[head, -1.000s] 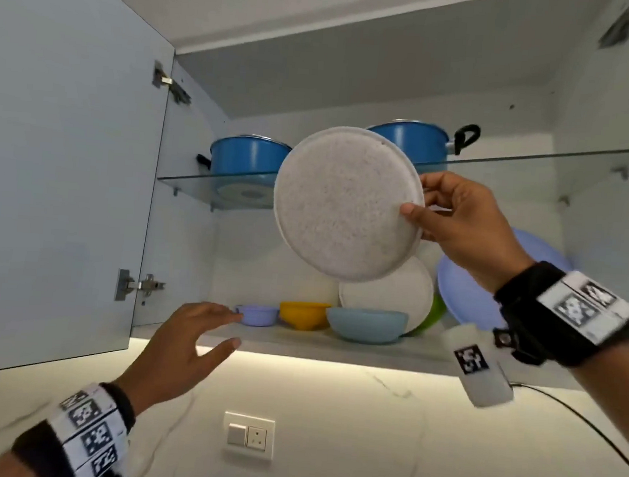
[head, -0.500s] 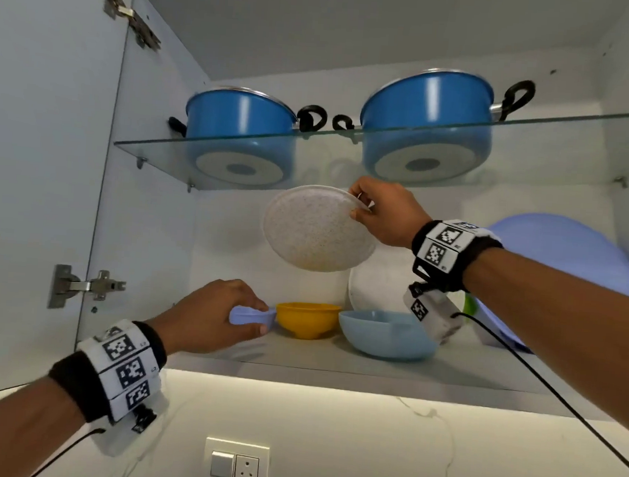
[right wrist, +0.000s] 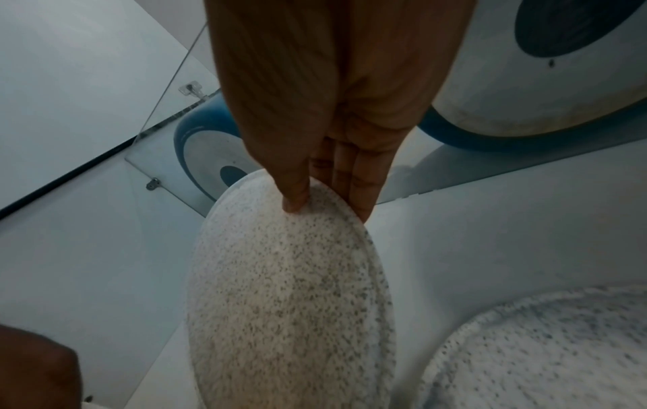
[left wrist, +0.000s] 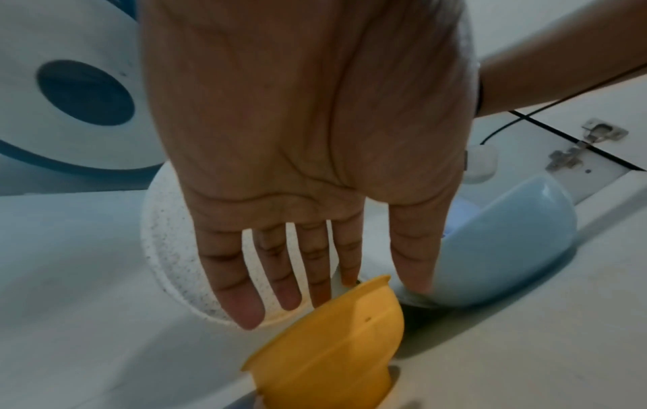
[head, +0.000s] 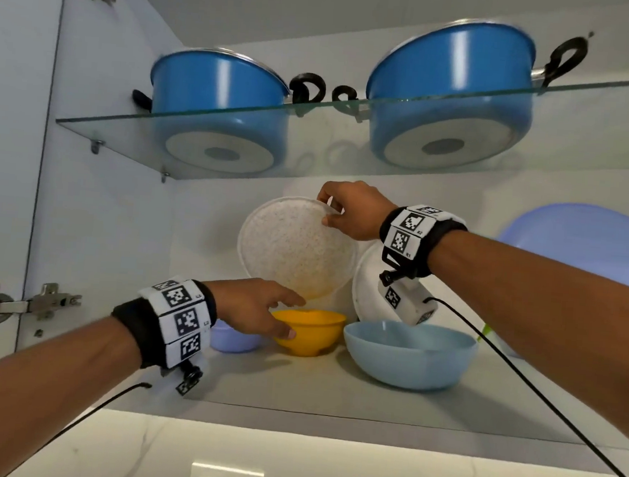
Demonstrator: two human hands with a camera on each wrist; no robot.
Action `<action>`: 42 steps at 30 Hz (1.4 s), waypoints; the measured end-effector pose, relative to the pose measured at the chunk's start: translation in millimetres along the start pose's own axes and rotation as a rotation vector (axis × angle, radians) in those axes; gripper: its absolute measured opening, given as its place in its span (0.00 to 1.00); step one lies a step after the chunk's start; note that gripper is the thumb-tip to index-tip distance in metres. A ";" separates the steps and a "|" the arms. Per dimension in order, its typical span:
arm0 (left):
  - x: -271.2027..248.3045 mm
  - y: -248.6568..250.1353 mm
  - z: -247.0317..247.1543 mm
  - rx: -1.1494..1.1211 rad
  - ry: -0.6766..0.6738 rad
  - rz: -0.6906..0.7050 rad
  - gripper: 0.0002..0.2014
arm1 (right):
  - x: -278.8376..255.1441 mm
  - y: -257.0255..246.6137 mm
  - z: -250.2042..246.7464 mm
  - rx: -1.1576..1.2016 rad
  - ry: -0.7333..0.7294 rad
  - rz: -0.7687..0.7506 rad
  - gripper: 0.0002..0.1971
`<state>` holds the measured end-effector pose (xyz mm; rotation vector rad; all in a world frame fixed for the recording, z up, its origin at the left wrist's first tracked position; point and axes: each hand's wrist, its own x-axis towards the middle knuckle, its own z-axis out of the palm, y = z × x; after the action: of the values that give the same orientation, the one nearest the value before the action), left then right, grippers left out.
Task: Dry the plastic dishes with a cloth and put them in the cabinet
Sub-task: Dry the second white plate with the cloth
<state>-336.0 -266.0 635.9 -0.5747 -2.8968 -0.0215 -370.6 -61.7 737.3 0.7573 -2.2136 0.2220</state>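
Observation:
Inside the open cabinet, my right hand [head: 327, 213] [right wrist: 325, 207] pinches the top rim of a speckled white plate [head: 293, 248] [right wrist: 287, 304], thumb in front and fingers behind. The plate stands tilted on edge near the back wall, above a yellow bowl [head: 314, 331] [left wrist: 332, 346]. My left hand [head: 290, 316] [left wrist: 350, 293] reaches over that bowl's rim with straight, spread fingers, thumb against the bowl's near side. A second speckled plate [head: 367, 286] [right wrist: 542, 354] leans against the back wall to the right. The held plate's lower edge is hidden behind my left hand and the bowl.
On the lower shelf [head: 332, 392] stand a light blue bowl [head: 409, 353], a small lilac bowl [head: 233, 339] and a large lilac plate [head: 584, 246]. A glass shelf [head: 313, 134] just above my right hand carries two blue pots [head: 219, 82]. The cabinet door [head: 10, 142] stands open at left.
My right hand has carried the speckled plate down and back into the cabinet. My left hand has moved right from the small lilac bowl to the yellow bowl.

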 end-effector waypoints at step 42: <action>-75.5 6.1 -7.8 -0.030 -0.029 0.053 0.28 | 51.4 25.6 67.0 -0.089 -0.312 0.114 0.17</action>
<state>-263.7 -289.2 629.4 -0.6624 -2.9124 -0.0492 -454.0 -89.6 730.3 0.6534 -2.5461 0.0633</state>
